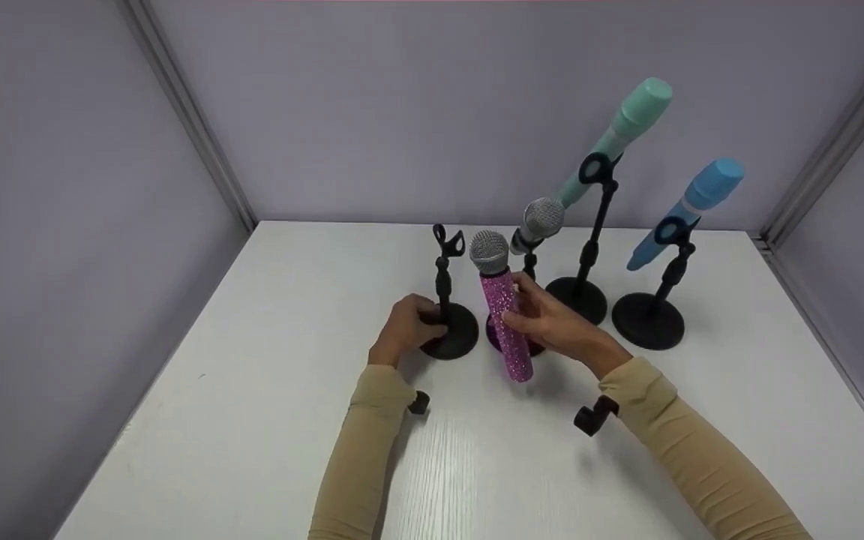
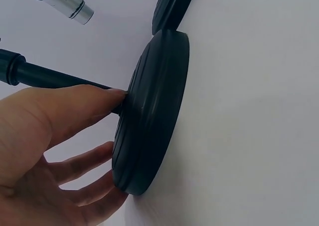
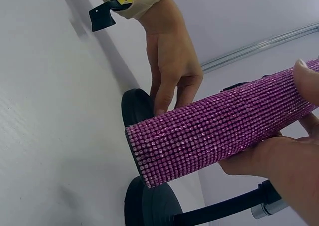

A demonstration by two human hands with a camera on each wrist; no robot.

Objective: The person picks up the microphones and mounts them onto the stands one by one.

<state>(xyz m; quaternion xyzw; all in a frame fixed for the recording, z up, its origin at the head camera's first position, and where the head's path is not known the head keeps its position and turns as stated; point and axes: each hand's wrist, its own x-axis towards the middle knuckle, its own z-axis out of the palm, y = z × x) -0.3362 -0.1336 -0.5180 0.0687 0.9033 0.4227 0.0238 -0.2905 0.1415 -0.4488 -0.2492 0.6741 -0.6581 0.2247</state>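
My right hand grips a microphone with a pink, rhinestone-covered handle and a silver mesh head. It is held tilted above the table, head toward the back; in the right wrist view the handle fills the middle. Left of it stands a short black microphone stand with an unfilled clip on top. At its foot, my left hand holds the round base. The left wrist view has the thumb beside the pole and fingers at the base's edge; some fingertips are hidden.
Behind the pink microphone, a silver-headed microphone sits in a stand partly hidden by my right hand. Farther right, a mint-green microphone rests on a tall stand and a blue one on a shorter stand. Walls border the white table.
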